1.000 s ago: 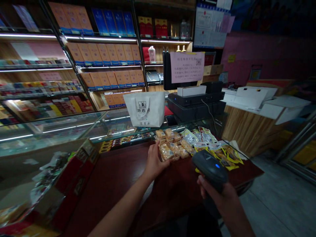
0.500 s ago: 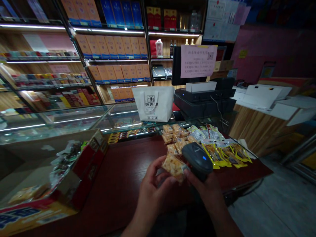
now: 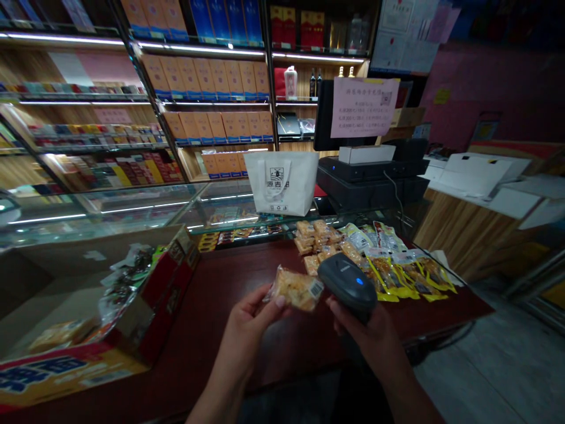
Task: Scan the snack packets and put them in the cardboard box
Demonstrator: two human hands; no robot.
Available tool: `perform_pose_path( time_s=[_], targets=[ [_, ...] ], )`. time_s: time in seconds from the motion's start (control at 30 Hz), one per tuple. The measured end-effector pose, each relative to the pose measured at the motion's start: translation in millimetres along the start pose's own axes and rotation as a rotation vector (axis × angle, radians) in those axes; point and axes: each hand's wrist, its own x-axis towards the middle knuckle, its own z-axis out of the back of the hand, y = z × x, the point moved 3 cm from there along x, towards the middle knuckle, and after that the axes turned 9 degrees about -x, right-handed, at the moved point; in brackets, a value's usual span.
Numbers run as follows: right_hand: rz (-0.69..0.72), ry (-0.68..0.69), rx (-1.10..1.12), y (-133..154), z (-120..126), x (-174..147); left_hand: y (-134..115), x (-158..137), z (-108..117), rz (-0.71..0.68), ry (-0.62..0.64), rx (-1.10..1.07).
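Observation:
Between the thumb and fingers of my left hand (image 3: pixel 253 321) is a clear-wrapped pastry pack (image 3: pixel 295 288), held above the dark red counter with its barcode label turned to the right. My right hand (image 3: pixel 368 327) grips a dark grey barcode scanner (image 3: pixel 346 282) by its handle; a blue light glows on its top. The scanner's head is close to the label, a small gap apart. Behind them, several similar wrapped pastry packs (image 3: pixel 320 235) lie in rows. To their right are several yellow-edged snack pouches (image 3: pixel 391 274), with other pouches (image 3: pixel 384 235) farther back.
An open cardboard box (image 3: pixel 88 362) with packaged snacks inside stands at the left. A white bag (image 3: pixel 285 182) is on the glass case behind the counter (image 3: pixel 229 330). A monitor (image 3: pixel 324 115) with a pink sign stands at the back right, above a black till (image 3: pixel 366 188).
My left hand has moved left with the pastry pack, which now lies more level and shows its barcode. My right thumb, earlier at the pack's edge, is now apart from it.

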Motion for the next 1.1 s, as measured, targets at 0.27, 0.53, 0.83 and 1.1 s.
perform_pose_path(
  time_s=[0.27, 0.53, 0.83, 1.1],
  targets=[
    [-0.007, 0.164, -0.099, 11, -1, -14, -9, 11, 30, -0.224, -0.211, 0.045],
    [0.103, 0.167, -0.199, 19, -8, -17, -17, 8, 37, -0.317, -0.250, 0.119],
    [0.097, 0.188, -0.213, 18, -11, -17, -18, 10, 43, -0.316, -0.252, 0.134],
    [0.167, 0.190, -0.238, 25, -14, -16, -16, 16, 51, -0.321, -0.260, 0.146]
  ],
)
